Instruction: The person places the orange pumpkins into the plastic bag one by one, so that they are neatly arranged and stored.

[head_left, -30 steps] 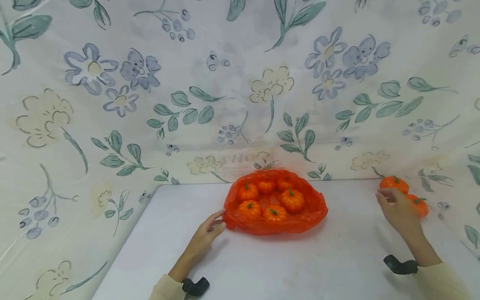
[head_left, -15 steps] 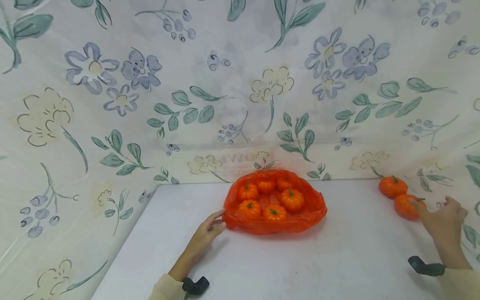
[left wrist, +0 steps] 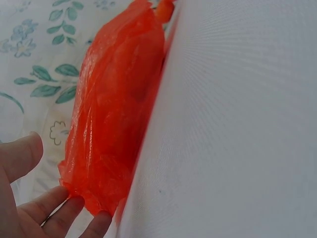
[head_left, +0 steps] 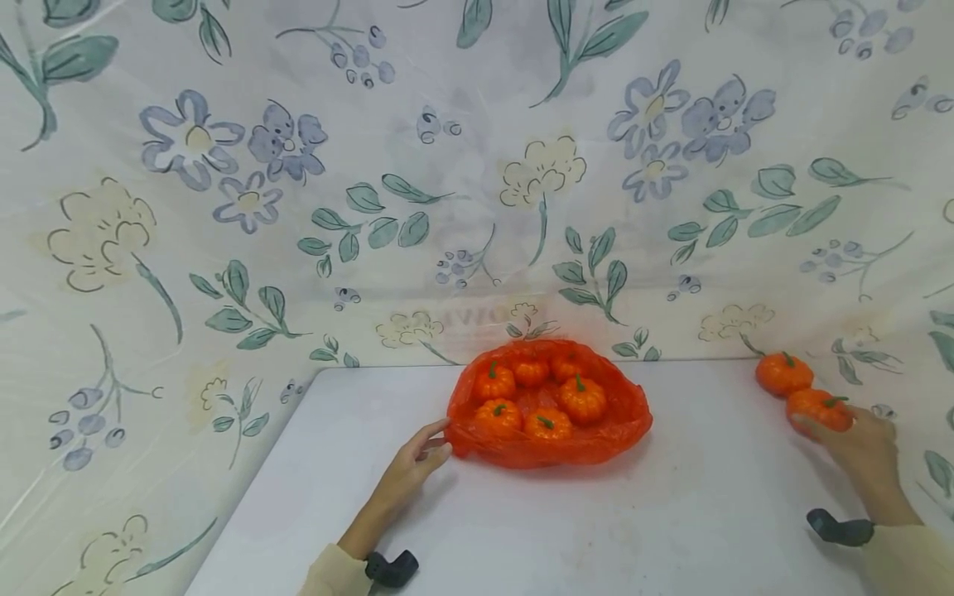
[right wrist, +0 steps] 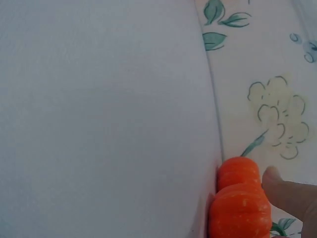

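An orange-red plastic bag [head_left: 547, 454] stands spread on the table, its mouth upward, with several small orange pumpkins [head_left: 582, 400] inside. At its left end, my left hand [head_left: 406, 463] touches the rim; in the left wrist view its fingertips [left wrist: 62, 213] lie against the bag's side, thumb apart. Two more pumpkins are at the table's far right, a farther pumpkin [head_left: 782, 374] and a nearer pumpkin [head_left: 818, 409]. My right hand [head_left: 864, 443] is spread around the nearer one, thumb in front and fingers at its right. In the right wrist view, the thumb [right wrist: 287, 193] sits above the pumpkins; the other fingers are mostly hidden.
A white table [head_left: 537, 530] carries everything. Behind it and along its sides hangs a floral-printed sheet [head_left: 477, 182], close to the bag and the two loose pumpkins. Each wrist wears a black camera mount [head_left: 391, 569].
My right hand moved from over the loose pumpkins out to the right, then back left around the nearer one. My left hand has stayed at the bag. The pumpkins lie as before.
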### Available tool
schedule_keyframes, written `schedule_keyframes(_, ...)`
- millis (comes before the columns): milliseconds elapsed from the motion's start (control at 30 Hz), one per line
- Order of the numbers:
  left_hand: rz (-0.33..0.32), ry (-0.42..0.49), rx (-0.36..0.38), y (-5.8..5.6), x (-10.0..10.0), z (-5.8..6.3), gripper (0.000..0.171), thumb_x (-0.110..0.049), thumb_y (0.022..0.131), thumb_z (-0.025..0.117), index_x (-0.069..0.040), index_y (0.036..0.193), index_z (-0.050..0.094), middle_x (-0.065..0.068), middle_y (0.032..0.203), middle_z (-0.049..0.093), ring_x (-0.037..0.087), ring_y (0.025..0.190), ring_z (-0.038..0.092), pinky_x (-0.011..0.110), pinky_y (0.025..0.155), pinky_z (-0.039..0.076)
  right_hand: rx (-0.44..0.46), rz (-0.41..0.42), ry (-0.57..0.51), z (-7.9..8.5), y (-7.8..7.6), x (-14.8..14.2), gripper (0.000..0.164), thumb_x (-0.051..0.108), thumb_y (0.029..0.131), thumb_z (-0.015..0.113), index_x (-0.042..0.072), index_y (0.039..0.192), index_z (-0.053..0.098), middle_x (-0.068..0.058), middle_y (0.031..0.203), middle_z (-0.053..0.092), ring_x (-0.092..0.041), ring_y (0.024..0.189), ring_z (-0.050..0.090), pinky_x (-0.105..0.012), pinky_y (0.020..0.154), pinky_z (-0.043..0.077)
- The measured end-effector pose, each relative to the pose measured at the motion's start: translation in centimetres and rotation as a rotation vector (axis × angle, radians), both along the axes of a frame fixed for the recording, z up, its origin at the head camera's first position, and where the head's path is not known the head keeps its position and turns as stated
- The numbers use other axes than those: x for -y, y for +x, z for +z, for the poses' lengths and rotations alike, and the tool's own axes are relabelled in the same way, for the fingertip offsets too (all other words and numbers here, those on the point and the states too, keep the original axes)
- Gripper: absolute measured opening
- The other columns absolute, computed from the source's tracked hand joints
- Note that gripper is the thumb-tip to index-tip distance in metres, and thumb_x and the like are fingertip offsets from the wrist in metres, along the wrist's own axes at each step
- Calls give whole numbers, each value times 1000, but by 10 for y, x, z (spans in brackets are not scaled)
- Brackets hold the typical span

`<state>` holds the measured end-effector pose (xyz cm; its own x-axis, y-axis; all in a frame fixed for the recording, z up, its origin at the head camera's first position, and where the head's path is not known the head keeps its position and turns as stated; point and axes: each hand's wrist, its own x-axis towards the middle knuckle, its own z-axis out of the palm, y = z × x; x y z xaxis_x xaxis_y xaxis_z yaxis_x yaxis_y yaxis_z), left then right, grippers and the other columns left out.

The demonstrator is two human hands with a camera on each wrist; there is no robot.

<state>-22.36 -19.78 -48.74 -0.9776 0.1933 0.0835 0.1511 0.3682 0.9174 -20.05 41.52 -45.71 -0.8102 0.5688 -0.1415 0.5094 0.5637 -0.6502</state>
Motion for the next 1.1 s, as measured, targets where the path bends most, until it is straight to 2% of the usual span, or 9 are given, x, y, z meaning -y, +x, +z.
schedule_keyframes(67,-2,-1,-3,-1,0,-1,51,-27,98,62,-16,146,50,9,148,53,30,130,54,57,114,36,-10,6,6,-4,-1,-2,102,54,91,65,-15,150,19,-44,150,15,-56,129,24,-69,110,30)
schedule_keyframes(267,-12,-4,0,-1,0,0,51,-27,98,61,-17,147,49,9,148,53,30,130,54,57,113,39,-12,-3,6,-7,-5,-4,106,57,91,64,-15,150,15,-43,150,20,-55,130,26,-68,111,31)
schedule_keyframes(500,-13,-12,-6,-1,-1,2,51,-28,98,62,-17,146,50,8,149,53,29,129,54,57,112,37,-21,-10,65,-6,-9,-3,97,44,93,67,-17,149,15,-43,144,25,-55,127,28,-67,110,33)
schedule_keyframes(633,-8,-18,0,-2,-2,1,51,-28,98,62,-16,146,50,9,149,52,29,129,54,57,113,37,-15,-40,57,-9,-10,-2,90,34,95,66,-15,150,14,-43,147,24,-55,130,28,-66,114,30)
schedule_keyframes(800,8,-32,9,-2,-2,0,51,-29,98,61,-17,146,50,9,148,53,30,129,54,57,113,37,-12,-36,57,-9,-11,-2,83,24,96,65,-16,149,16,-43,145,26,-54,130,28,-65,114,29)
schedule_keyframes(1100,11,-39,13,-2,-1,-1,52,-31,98,61,-17,147,49,9,148,53,29,130,54,56,113,37,-14,-34,65,-12,-14,-3,82,22,95,67,-17,148,17,-43,142,27,-55,128,29,-66,113,30)
